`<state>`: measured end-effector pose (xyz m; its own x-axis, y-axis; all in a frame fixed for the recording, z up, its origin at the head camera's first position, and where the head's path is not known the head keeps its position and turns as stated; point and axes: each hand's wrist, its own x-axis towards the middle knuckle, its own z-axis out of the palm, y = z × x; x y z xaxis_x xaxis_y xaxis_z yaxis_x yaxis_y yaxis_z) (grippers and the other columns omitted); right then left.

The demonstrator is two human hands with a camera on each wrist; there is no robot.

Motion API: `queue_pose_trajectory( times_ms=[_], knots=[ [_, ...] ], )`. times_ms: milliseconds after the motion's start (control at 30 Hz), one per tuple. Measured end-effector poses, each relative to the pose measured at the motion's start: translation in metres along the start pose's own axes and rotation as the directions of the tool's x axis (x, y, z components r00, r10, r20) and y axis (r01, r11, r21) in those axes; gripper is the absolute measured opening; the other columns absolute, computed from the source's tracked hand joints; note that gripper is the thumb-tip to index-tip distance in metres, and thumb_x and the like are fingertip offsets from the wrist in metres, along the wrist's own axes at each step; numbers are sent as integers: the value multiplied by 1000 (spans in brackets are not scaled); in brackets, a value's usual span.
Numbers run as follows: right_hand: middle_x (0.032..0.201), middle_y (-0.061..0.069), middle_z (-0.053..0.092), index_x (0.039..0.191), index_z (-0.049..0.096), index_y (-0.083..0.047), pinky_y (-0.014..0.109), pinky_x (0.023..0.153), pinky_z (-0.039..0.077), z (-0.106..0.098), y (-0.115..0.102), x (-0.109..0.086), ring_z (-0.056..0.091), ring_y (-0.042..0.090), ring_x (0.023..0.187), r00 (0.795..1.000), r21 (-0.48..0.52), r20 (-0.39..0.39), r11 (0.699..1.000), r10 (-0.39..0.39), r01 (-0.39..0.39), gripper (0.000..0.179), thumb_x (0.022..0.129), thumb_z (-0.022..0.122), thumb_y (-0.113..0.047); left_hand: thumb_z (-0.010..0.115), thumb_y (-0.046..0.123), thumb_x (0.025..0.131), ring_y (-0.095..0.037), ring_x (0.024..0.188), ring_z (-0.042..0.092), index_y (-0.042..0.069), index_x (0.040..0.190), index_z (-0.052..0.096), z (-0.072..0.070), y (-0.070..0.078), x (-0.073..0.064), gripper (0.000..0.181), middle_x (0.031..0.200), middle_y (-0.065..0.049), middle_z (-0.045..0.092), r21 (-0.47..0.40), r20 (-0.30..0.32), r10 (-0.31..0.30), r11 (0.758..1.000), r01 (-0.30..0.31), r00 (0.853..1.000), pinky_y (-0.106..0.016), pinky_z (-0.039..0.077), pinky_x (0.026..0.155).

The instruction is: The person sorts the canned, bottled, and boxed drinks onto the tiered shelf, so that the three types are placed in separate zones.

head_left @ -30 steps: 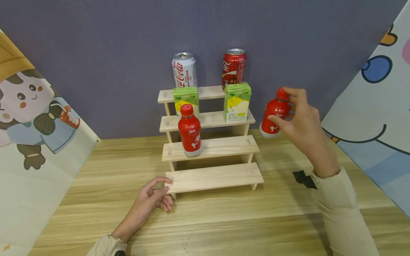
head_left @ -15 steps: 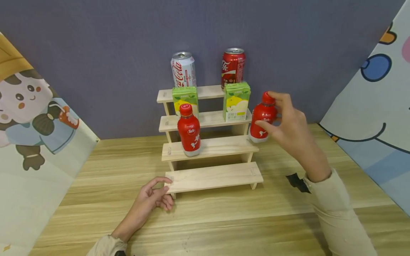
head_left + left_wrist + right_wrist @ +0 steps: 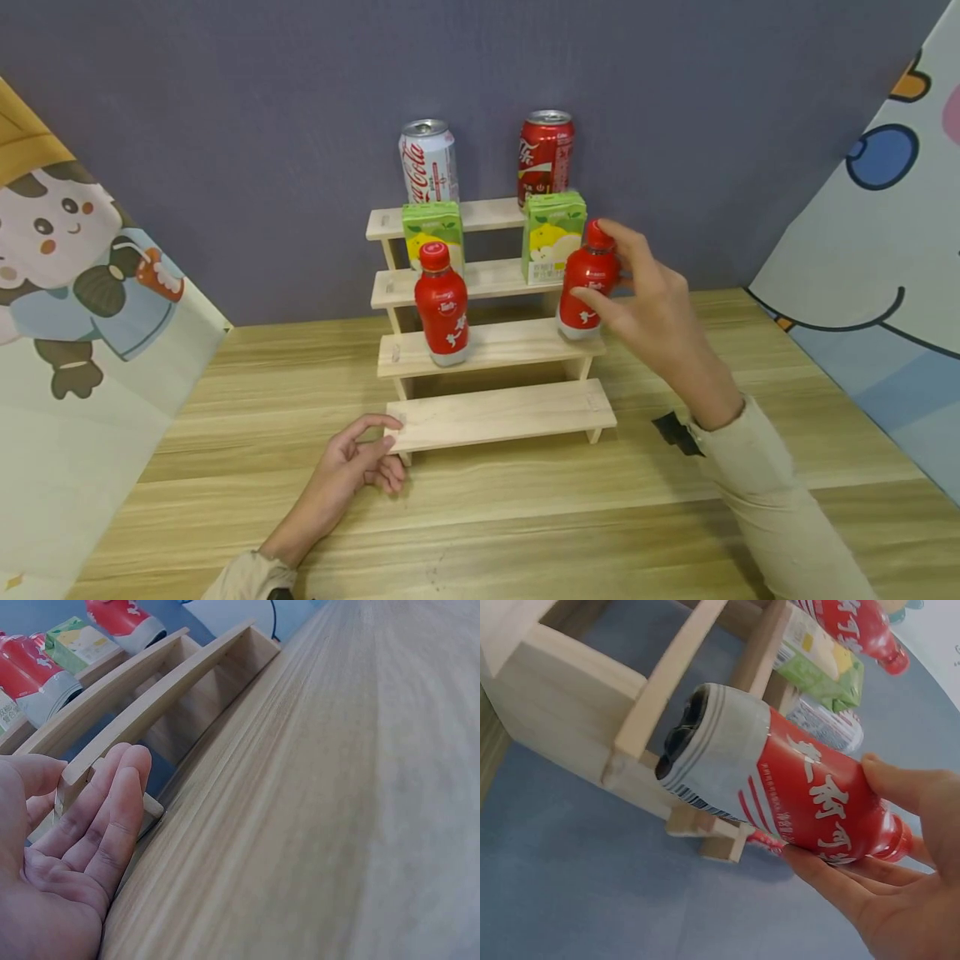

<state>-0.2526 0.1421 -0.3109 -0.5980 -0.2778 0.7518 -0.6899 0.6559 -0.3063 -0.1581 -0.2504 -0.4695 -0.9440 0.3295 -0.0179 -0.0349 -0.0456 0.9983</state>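
Note:
My right hand [image 3: 647, 312] grips a red bottle [image 3: 588, 279] with a white base, thumb on its front and a finger up by the cap. In the head view the bottle overlaps the right end of the second step from the bottom; the right wrist view shows its base [image 3: 712, 739] close by the shelf edge. A matching red bottle [image 3: 442, 308] stands upright on that step's left part. My left hand [image 3: 348, 462] pinches the lowest step's left corner on the wooden stepped shelf [image 3: 498, 417], the other fingers below the board [image 3: 105, 817].
Two green juice cartons, left [image 3: 433, 229] and right [image 3: 553, 233], stand on the third step. Behind them on the top step are a white cola can [image 3: 429, 167] and a red cola can [image 3: 545, 158]. A dark wall [image 3: 300, 167] rises behind the shelf.
My right hand has carried its red bottle leftward and a little down, from beside the shelf to over the second step's right end. My left hand keeps its hold on the corner.

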Motion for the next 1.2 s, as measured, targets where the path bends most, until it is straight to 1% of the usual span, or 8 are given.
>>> queue_pose_trajectory(
  times_ms=[200, 433, 767, 900, 1200],
  knots=[
    [127, 17, 64, 146, 43, -6, 39, 75, 62, 10, -5, 1, 67, 28, 103, 999, 21, -24, 999, -47, 47, 83, 75, 87, -3, 53, 19, 105, -24, 68, 70, -4, 132, 47, 0, 1, -1, 36, 80, -19, 71, -3, -3, 1, 1000, -1, 1000, -40, 62, 60],
    [129, 17, 63, 149, 42, -10, 41, 75, 62, 15, -7, 1, 67, 28, 100, 998, 31, -2, 998, -63, 63, 84, 77, 86, -5, 53, 20, 105, -24, 67, 70, -4, 132, 47, 0, 2, -2, 36, 79, -18, 72, 2, -6, 4, 1000, -4, 1000, -40, 61, 59],
    [132, 17, 60, 149, 39, -9, 41, 77, 61, 17, -8, 3, 66, 28, 103, 999, 28, 7, 999, -39, 39, 83, 79, 84, -6, 53, 19, 105, -23, 67, 70, -4, 132, 47, -2, 4, -4, 36, 80, -18, 72, 1, -10, 8, 1000, -8, 1000, -39, 61, 59],
    [133, 18, 59, 150, 37, -9, 44, 79, 61, 17, -8, 3, 65, 30, 103, 999, 13, 20, 999, -30, 30, 83, 81, 83, -8, 53, 19, 105, -24, 67, 70, -4, 132, 47, -2, 3, -3, 36, 79, -18, 72, -1, -12, 9, 1000, -9, 1000, -39, 61, 59],
    [136, 19, 56, 152, 32, -12, 49, 83, 59, 16, -5, -4, 63, 33, 109, 999, -4, 50, 1000, 17, -17, 86, 82, 82, -7, 55, 20, 104, -25, 65, 70, -3, 132, 48, 0, -2, -1, 37, 78, -19, 71, -2, -10, 0, 1000, 0, 1000, -41, 61, 58]
  ],
)
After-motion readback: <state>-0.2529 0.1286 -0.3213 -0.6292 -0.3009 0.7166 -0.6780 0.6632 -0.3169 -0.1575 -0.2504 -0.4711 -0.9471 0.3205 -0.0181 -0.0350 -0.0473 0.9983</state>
